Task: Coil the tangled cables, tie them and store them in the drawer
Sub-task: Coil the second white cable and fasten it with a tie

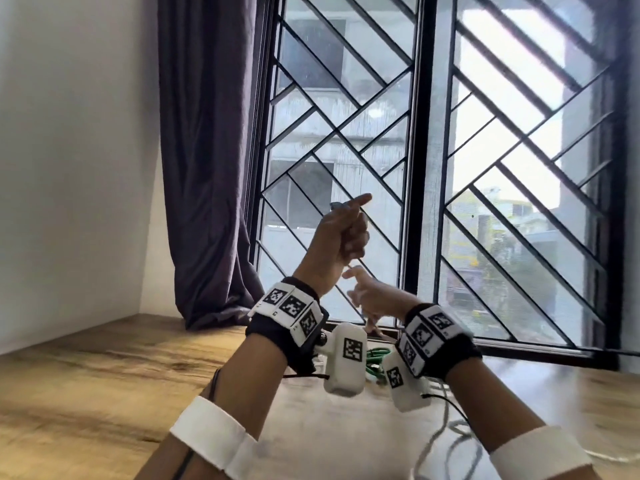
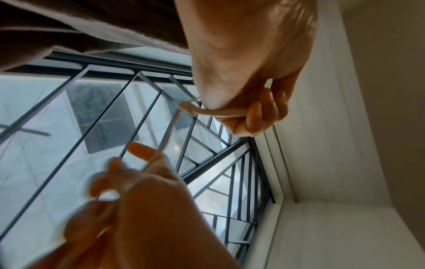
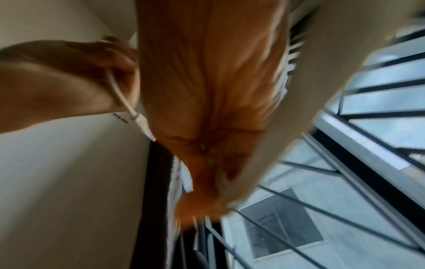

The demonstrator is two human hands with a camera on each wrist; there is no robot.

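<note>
Both hands are raised in front of the window. My left hand point(image 1: 346, 230) is uppermost, its fingers curled round the end of a white cable point(image 2: 220, 112); the plug point(image 3: 140, 122) sticks out of the fist. The cable runs down to my right hand point(image 1: 367, 292), just below, where it passes between thumb and forefinger point(image 2: 140, 151). That hand is blurred. The rest of the white cable point(image 1: 426, 446) trails in loose loops on the table at the lower right. A green cable point(image 1: 374, 357) lies on the table behind the wrists, mostly hidden.
A wooden table point(image 1: 104, 393) runs up to a barred window point(image 1: 485, 168). A dark purple curtain point(image 1: 207, 168) hangs at the window's left, touching the tabletop. A white wall closes the left side. No drawer is in view.
</note>
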